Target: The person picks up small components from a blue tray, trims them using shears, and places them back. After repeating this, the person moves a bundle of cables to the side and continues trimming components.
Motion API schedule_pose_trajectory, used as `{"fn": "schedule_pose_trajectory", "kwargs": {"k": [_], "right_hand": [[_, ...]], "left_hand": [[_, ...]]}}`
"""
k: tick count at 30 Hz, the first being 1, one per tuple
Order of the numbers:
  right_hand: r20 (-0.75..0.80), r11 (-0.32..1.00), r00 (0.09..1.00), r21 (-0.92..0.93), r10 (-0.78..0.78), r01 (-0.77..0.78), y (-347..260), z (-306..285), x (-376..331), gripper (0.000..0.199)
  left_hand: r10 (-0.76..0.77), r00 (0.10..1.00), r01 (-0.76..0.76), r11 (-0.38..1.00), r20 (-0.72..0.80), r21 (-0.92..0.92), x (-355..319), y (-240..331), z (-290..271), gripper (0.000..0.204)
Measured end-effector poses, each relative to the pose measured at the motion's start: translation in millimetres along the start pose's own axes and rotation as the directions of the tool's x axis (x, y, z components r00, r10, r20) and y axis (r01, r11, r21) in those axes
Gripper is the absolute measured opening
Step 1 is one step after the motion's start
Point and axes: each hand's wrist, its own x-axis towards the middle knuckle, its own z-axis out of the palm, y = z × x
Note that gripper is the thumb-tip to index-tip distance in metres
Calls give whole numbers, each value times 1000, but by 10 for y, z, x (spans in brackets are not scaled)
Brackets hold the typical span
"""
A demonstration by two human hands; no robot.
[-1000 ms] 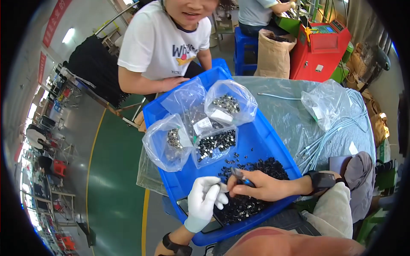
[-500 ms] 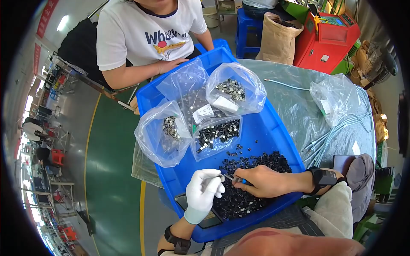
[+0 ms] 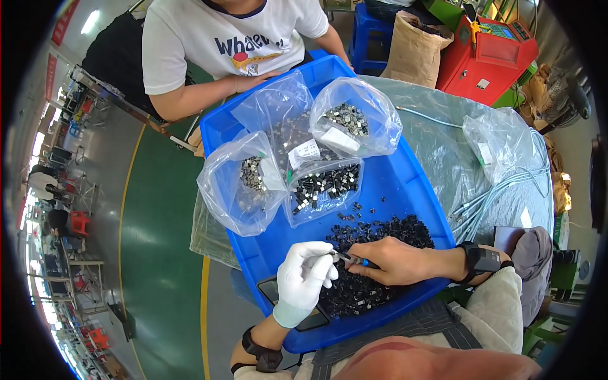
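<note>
My left hand [image 3: 303, 278], in a white glove, is closed in a pinch on a small dark part [image 3: 333, 253], mostly hidden by the fingertips. Bare, my right hand [image 3: 394, 261] is wrapped round a small hand tool [image 3: 358, 260] with a blue-and-black handle and a metal tip. That tip meets the small part at my left fingertips; I cannot make out the tool's exact kind. Both hands are over a heap of small black parts [image 3: 405, 233] in the near end of a blue plastic tray [image 3: 405, 177].
Clear plastic bags of small metal and black parts, including one open bag [image 3: 244, 190], fill the tray's far half. A phone [image 3: 313, 320] lies by its near left edge. Pale cables [image 3: 500, 196] rest on the covered table. Opposite sits a person [image 3: 234, 50], one arm along the tray.
The view has shifted slightly, so the tray and bags sit a little higher in it. My hands remain together at the tool's tip, the left tilted a little.
</note>
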Motion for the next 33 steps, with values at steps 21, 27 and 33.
{"fn": "schedule_pose_trajectory", "kwargs": {"k": [21,27,33], "right_hand": [[-32,975,999,221,23,-15,-109,-114,46,16],[-29,980,1000,200,6,0,-113,-66,71,20],[-1,974,999,222,46,-44,-170,-78,117,22]], "left_hand": [[-27,998,32,993,49,-113,148,98,-32,17],[-49,998,52,995,37,-91,131,100,-70,17],[-111,993,114,988,37,-103,146,164,-111,17]]}}
